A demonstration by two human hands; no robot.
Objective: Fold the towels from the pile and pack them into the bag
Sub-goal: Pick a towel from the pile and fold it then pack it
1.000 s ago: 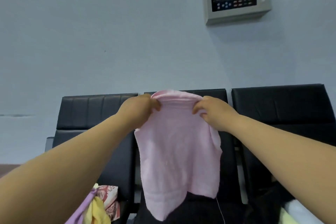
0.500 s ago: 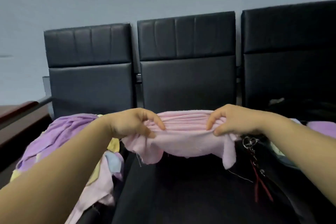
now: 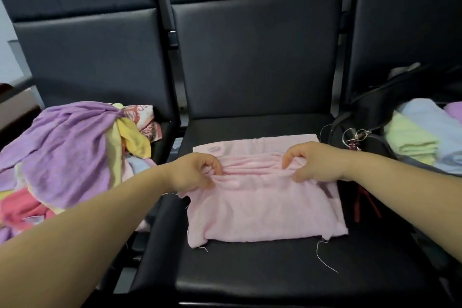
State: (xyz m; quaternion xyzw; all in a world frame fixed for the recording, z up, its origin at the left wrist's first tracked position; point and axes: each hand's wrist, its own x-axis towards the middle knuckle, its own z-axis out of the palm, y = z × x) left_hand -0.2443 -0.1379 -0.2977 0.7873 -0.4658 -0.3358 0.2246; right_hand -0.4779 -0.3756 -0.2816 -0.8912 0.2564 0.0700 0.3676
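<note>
Middle seat (image 3: pixel 250 280): black padded surface, with bare forearms entering from the near corners on both sides.

Pink towel (image 3: pixel 262 212): lies on the middle seat, nearer its right edge than its left. Its near hem is frayed, with loose threads trailing toward the seat's front edge. The near part lies mostly flat. A gathered ridge runs across the width between the hands, and beyond it a flat strip reaches toward the seat's back edge.

Left hand (image 3: pixel 192 174): fingers curled, pinching the ridge at the towel's left side.

Right hand (image 3: pixel 317 164): fingers curled, pinching the ridge at the towel's right side.

Pile (image 3: pixel 65 142): unfolded towels heaped on the left seat, purple on top, with yellow, red and patterned cloth showing beneath and behind.

Bag (image 3: pixel 375 105): black, open, on the right seat, touching the pink towel's right edge. A metal key ring (image 3: pixel 357 136) hangs at its near side. Folded towels lie inside, the green one (image 3: pixel 410 142) beside the blue one (image 3: pixel 425 117).

Backrests (image 3: pixel 255 57): black, upright behind all three seats.
</note>
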